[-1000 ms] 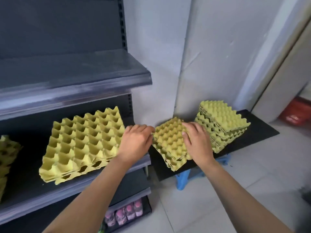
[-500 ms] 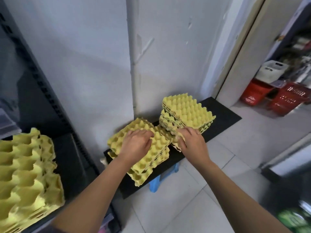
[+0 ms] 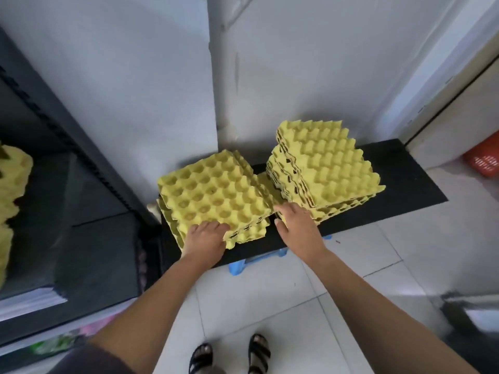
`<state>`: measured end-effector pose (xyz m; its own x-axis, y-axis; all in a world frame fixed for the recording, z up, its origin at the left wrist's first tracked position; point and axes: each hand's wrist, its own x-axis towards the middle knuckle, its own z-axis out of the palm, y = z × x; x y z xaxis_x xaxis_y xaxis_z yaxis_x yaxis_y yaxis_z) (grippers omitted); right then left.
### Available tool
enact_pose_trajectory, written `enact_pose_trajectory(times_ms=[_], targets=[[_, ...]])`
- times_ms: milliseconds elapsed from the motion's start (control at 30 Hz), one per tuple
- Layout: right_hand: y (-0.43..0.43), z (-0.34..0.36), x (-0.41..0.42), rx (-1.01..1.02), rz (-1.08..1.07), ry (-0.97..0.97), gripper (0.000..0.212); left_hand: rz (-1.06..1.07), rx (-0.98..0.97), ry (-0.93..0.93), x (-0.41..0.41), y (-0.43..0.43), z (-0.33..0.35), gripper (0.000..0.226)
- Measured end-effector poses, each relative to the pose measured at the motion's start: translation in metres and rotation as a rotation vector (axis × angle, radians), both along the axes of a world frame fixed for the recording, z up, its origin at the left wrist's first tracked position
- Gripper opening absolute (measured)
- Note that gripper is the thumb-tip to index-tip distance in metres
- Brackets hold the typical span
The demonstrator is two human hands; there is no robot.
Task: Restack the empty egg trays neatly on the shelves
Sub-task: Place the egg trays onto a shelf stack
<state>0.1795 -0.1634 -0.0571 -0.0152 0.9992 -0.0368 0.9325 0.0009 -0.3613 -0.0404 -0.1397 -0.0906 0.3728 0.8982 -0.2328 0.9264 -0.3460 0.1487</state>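
Your left hand (image 3: 206,237) has moved from the top of the left stack of egg trays (image 3: 213,195) to its near corner, where the fingers curl over the edge and grip it. Your right hand (image 3: 297,225) has dropped from the corner of the right stack of egg trays (image 3: 324,168) to the gap between the two stacks. Its fingertips meet the lower tray edges there, and it cannot be determined whether they grip anything.

Both stacks rest on the black surface (image 3: 399,179) above the blue stool (image 3: 256,261), beside the shelf unit (image 3: 81,211), not on it. The left stack looks ready to lift, so treat the transfer to the shelf as the step in hand. The right stack's layers sit offset and need squaring first.

Compared with one second ago, the view has swung away from the shelf. The trays on the shelf (image 3: 10,198) now show only at the left edge.
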Motion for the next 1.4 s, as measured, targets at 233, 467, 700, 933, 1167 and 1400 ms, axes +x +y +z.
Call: enact_pose_trajectory(times_ms=[233, 467, 700, 933, 1167, 1400], targets=[[0.042, -0.075, 0.008, -0.232, -0.082, 0.045, 0.045, 0.083, -0.020, 0.135, 0.001, 0.005, -0.064, 0.055], [0.101, -0.139, 0.001, -0.306, -0.108, 0.087, 0.050, 0.125, -0.054, 0.149, 0.005, 0.041, -0.123, 0.077], [0.141, -0.181, -0.006, -0.458, -0.265, 0.262, 0.061, 0.104, -0.084, 0.149, 0.006, 0.055, -0.155, 0.083], [0.150, -0.148, -0.004, -0.372, -0.372, 0.479, 0.035, 0.085, 0.011, 0.077, -0.010, 0.057, -0.133, 0.079], [0.134, -0.068, -0.011, -0.283, -0.383, 0.586, 0.043, 0.069, 0.106, -0.049, -0.023, 0.049, -0.056, 0.081], [0.099, 0.027, -0.005, -0.124, -0.416, 0.706, 0.044, -0.028, 0.364, -0.140, -0.036, 0.035, 0.043, 0.086]])
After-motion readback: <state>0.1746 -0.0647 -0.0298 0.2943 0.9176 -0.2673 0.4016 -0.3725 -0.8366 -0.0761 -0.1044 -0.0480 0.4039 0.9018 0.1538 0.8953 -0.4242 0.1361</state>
